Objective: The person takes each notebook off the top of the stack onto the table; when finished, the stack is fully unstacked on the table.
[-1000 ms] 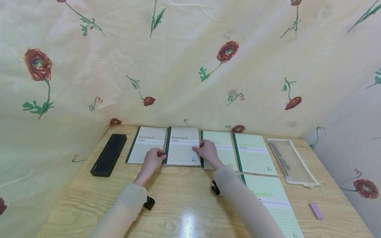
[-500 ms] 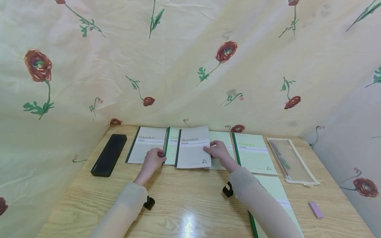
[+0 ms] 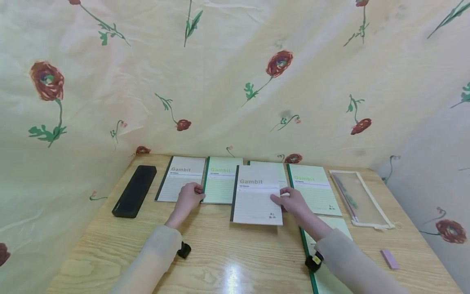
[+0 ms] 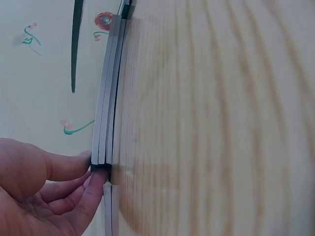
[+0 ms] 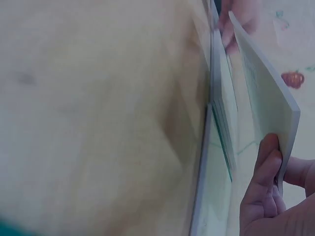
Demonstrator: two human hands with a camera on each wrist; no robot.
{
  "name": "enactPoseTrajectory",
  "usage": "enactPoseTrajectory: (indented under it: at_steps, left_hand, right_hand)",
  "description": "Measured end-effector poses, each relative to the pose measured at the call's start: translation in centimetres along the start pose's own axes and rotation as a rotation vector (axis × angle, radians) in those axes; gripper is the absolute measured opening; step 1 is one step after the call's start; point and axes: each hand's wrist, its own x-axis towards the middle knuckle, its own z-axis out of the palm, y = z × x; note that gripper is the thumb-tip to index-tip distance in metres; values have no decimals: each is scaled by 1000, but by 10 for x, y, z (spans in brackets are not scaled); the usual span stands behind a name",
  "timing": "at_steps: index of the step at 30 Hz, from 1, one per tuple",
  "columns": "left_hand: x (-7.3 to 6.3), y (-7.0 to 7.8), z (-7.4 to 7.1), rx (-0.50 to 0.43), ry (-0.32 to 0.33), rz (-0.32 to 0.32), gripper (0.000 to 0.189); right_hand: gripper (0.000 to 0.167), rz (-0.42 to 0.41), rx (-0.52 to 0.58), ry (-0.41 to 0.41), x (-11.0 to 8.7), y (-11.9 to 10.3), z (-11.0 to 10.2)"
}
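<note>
The right hand (image 3: pixel 293 202) pinches the grey notebook (image 3: pixel 257 200) by its right edge, thumb on the cover and fingers (image 5: pixel 263 167) beneath. The right wrist view shows that edge lifted off the bench (image 3: pixel 227 249). The book sits forward of the back row, overlapping a green notebook (image 3: pixel 269 168) behind it, with another green notebook (image 3: pixel 314 188) just to its right.

The left hand (image 3: pixel 188 198) has its fingertips curled on the near corners where the grey notebook at far left (image 3: pixel 182 177) meets the green notebook (image 3: pixel 221 183) beside it. The left wrist view shows a finger (image 4: pixel 96 184) pressing against the stacked page edges there. This grip reads as a light pinch on the corner.

Judgement on handling: the held notebook is thin, light and soft-covered, likely to flex or sag if carried by one edge alone. The glossy bench offers little friction, so it should slide readily. The bound spine edge or mid-length of the open edge would give the steadiest hold.

Also present are a black case (image 3: pixel 134 196) at left, a clear pouch (image 3: pixel 361 198) at right, a pink eraser (image 3: pixel 389 259), and a further green notebook (image 3: pixel 330 261) under the right sleeve.
</note>
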Motion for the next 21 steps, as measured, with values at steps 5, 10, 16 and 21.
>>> enactPoseTrajectory:
  at_steps: [5, 10, 16, 21]
  left_hand:
    - [0, 1, 1, -6, -8, -19, 21]
    - [0, 3, 0, -9, -6, -22, 21]
    - [-1, 3, -1, -7, -13, -26, 21]
    - [0, 2, -1, -9, -18, -25, 21]
  right_hand:
    - [39, 37, 32, -21, -29, 17, -10]
    - [41, 72, 30, -27, -53, 34, -18]
    - [35, 126, 56, -9, -74, 53, -20]
    - [35, 171, 71, -10, -86, 65, -17]
